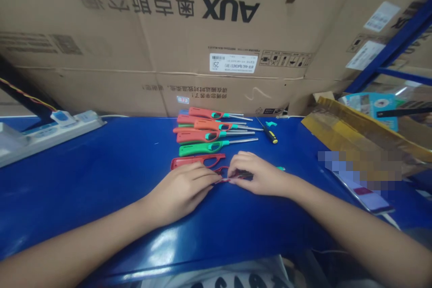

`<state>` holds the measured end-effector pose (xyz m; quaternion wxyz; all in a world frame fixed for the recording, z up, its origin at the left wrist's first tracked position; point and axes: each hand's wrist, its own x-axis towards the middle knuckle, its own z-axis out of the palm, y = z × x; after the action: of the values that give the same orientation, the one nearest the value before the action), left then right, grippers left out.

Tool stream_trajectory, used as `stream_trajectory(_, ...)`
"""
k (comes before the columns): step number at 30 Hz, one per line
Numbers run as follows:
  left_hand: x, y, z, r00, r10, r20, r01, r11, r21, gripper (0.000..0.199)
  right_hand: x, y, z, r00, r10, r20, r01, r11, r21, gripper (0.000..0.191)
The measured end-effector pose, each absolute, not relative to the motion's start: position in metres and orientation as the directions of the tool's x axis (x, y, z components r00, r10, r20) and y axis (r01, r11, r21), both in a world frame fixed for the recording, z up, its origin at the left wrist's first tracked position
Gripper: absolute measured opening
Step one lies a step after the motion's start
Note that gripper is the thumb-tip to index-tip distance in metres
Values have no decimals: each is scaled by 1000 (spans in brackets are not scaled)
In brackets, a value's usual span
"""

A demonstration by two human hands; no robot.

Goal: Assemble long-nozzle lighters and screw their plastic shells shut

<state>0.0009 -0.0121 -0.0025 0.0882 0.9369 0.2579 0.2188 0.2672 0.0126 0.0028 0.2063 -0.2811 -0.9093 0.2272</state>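
My left hand (191, 184) and my right hand (253, 173) meet over the blue table. Both pinch a red lighter casing (222, 180), mostly covered by my fingers. Just beyond my left hand lies another red casing half (199, 160), with a looped handle opening. A small teal tip (281, 168) shows past my right hand; what it belongs to is hidden. Farther back, several long-nosed gas lighters lie in a stack, including a green lighter (197, 148) in front and an orange lighter (211, 124) behind it, their metal tubes pointing right.
A screwdriver (270, 135) with a black and yellow handle lies right of the lighters, near a small teal part (271, 123). A phone (366, 191) and an open taped carton (357, 135) are at the right. A power strip (50, 137) sits left. Large cardboard boxes (162, 49) stand behind.
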Motion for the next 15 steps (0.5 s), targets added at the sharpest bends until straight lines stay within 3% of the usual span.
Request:
stream_trajectory(5,4,-12,-2,751,544,375,435,-834,338,28,266,10,4,-763,595,253,395,739,-545,4)
stream_trajectory(10,5,-11,-5,635,574,517,392,-816,426,22,274,17,16,-746,571,343,329,763,-556,15)
stream_trajectory(11,5,-10,-5,613,585,531,388,-809,442,23,280,24,20,-687,620,379,376,749,-545,15)
stream_trajectory(13,5,-10,-5,595,598,537,384,-799,464,24,299,44,29,-497,769,402,649,637,-415,17)
stream_trajectory(15,4,-10,-4,615,595,518,385,-799,462,23,324,70,38,-239,925,296,950,286,-126,21)
